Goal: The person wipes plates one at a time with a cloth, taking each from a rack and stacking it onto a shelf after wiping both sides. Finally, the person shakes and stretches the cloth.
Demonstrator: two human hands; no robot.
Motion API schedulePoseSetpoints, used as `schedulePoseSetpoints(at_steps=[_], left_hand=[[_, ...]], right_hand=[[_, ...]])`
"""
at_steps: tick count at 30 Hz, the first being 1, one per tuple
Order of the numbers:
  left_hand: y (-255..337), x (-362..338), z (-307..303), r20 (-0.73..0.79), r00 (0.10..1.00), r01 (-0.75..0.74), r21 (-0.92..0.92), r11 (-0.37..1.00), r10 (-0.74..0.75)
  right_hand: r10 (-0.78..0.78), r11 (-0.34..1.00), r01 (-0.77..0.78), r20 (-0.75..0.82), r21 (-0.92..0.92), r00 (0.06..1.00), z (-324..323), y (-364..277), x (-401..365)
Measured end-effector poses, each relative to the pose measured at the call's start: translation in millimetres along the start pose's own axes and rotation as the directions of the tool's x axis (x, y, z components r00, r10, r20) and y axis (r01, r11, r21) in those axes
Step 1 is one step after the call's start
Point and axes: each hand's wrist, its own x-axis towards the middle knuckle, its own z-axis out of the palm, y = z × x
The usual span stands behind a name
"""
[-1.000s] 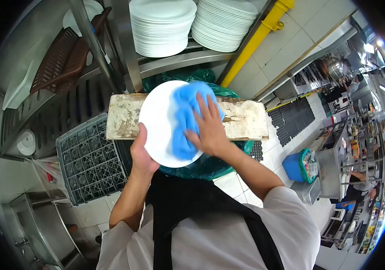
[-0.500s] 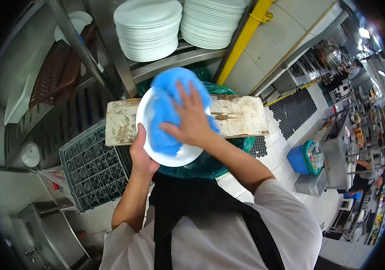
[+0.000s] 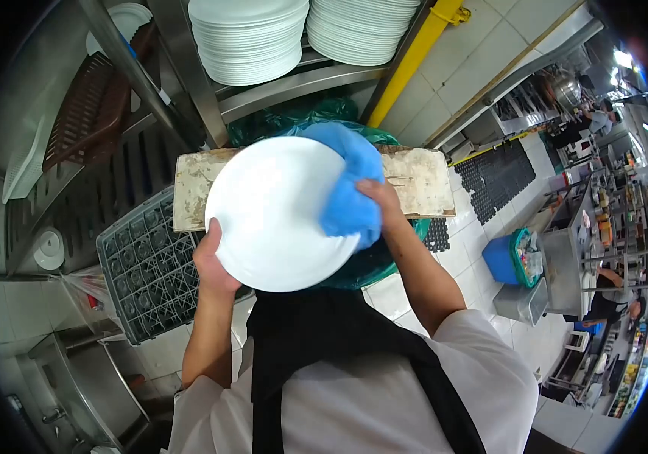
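Currently I see the left hand (image 3: 216,261) clamped on the lower-left rim of the white plate (image 3: 278,216), its thumb on top. The right hand (image 3: 383,200) is closed on the blue cloth (image 3: 353,181), held against the plate's right side. The plate is above the weathered board (image 3: 422,181), overlapping it in view.

The person wears a pale grey shirt (image 3: 362,408) with loose, creased short sleeves (image 3: 483,348), and over it a black apron (image 3: 305,325) with two broad straps (image 3: 445,386); left hand (image 3: 215,261) and right hand (image 3: 384,203) bare
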Motion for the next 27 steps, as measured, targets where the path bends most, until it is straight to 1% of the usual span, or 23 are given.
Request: schedulePoseSetpoints(at_steps=[1, 2, 3, 4, 5, 7, 8, 9, 10, 12, 13, 14, 16, 17, 18, 19, 20, 21, 23, 24, 25, 26, 27], left_hand=[[1.7, 0.2, -6.7, -0.001, 0.995, 0.100, -0.005, 0.995, -0.100], [-0.8, 1.7, -12.0, -0.009, 0.995, 0.098, -0.005, 0.995, -0.098], [-2.0, 6.6, -13.8, -0.078, 0.991, 0.126, 0.183, 0.975, -0.113], [-1.2, 12.3, -10.1, -0.146, 0.983, 0.158, 0.364, 0.918, -0.111], [-12.5, 16.2, -1.1, -0.231, 0.973, 0.126, 0.418, 0.900, -0.029], [-38.1, 14.5, -4.8, -0.174, 0.974, -0.009, 0.611, 0.792, 0.146], [-44.7, 10.9, -12.0, -0.140, 0.971, -0.040, 0.707, 0.706, 0.196], [-51.2, 9.1, -28.5, -0.022, 0.975, -0.147, 0.678, 0.720, 0.220], [-49.7, 9.9, -9.9, -0.023, 0.973, -0.153, 0.677, 0.720, 0.228], [-53.6, 4.8, 24.3, -0.092, 0.825, -0.457, 0.472, 0.754, 0.558], [-48.9, 3.3, 13.2, -0.157, 0.883, -0.366, 0.360, 0.858, 0.442], [-46.3, 2.0, 0.5, -0.169, 0.876, -0.371, 0.361, 0.855, 0.452], [-45.8, -3.9, -18.9, -0.017, 0.958, -0.262, 0.344, 0.902, 0.285], [-43.1, -1.2, -17.9, -0.002, 0.958, -0.269, 0.324, 0.907, 0.285], [-42.2, 1.9, -12.0, -0.007, 0.958, -0.268, 0.323, 0.908, 0.285], [-42.5, 6.9, -2.3, 0.017, 0.960, -0.267, 0.338, 0.902, 0.278], [-41.4, 12.7, 6.7, 0.046, 0.962, -0.267, 0.351, 0.897, 0.268], [-38.2, 18.3, 13.3, -0.006, 0.981, -0.179, 0.341, 0.923, 0.193], [-33.6, 27.0, 30.0, 0.039, 0.972, -0.228, 0.365, 0.903, 0.230], [-31.8, 28.0, 34.1, 0.079, 0.959, -0.280, 0.389, 0.878, 0.271], [-32.2, 29.8, 29.3, 0.093, 0.957, -0.290, 0.271, 0.918, 0.275], [-34.1, 30.8, 25.5, 0.099, 0.955, -0.298, 0.271, 0.915, 0.281], [-38.6, 26.2, 21.7, 0.040, 0.951, -0.306, 0.283, 0.909, 0.308]], right_hand=[[-0.046, 0.934, 0.002, 0.114, 0.358, 0.992, -4.0, 10.5, -0.2], [-0.045, 0.869, -0.035, 0.150, 0.493, 0.988, -7.0, 19.4, -1.1], [-0.036, 0.839, -0.057, 0.160, 0.541, 0.987, 6.0, 18.1, -7.6], [-0.035, 0.861, -0.052, 0.161, 0.505, 0.986, 21.1, 17.1, -10.5], [-0.033, 0.913, -0.032, 0.152, 0.407, 0.988, 40.0, 20.0, -14.5], [-0.074, 0.996, 0.082, 0.196, -0.034, 0.978, 76.0, 27.6, -32.0], [-0.070, 0.964, 0.128, 0.240, -0.234, 0.968, 89.7, 33.0, -37.5], [-0.028, 0.933, 0.126, 0.283, -0.336, 0.959, 97.9, 40.7, -40.2], [0.025, 0.916, 0.107, 0.322, -0.386, 0.947, 99.6, 47.0, -44.5], [0.131, 0.919, 0.034, 0.385, -0.393, 0.914, 86.8, 54.2, -60.7], [0.171, 0.928, -0.006, 0.413, -0.373, 0.895, 74.1, 50.3, -72.6], [0.218, 0.941, -0.071, 0.433, -0.330, 0.874, 57.4, 43.1, -88.8], [0.235, 0.963, -0.139, 0.464, -0.232, 0.854, 33.7, 14.8, -111.6], [0.244, 0.960, -0.143, 0.471, -0.239, 0.848, 41.1, 2.4, -109.6], [-0.022, 0.977, 0.140, 0.571, -0.163, 0.821, 53.8, -13.0, -105.3], [-0.285, 0.910, 0.411, 0.636, -0.057, 0.717, 64.1, -21.0, -98.5], [-0.322, 0.861, 0.491, 0.603, -0.134, 0.730, 72.5, -20.9, -88.7], [-0.363, 0.800, 0.560, 0.570, -0.216, 0.737, 81.8, -20.2, -76.5], [-0.211, 0.966, 0.258, 0.495, -0.027, 0.843, 85.3, 5.2, -40.0], [-0.216, 0.965, 0.260, 0.491, -0.024, 0.844, 96.8, -2.0, -33.5], [0.011, 0.963, 0.096, 0.393, -0.251, 0.919, 111.6, -17.6, -27.5], [0.222, 0.888, -0.092, 0.244, -0.451, 0.944, 121.8, -26.0, -22.3], [0.228, 0.886, -0.095, 0.248, -0.454, 0.941, 125.0, -19.0, -19.9]])
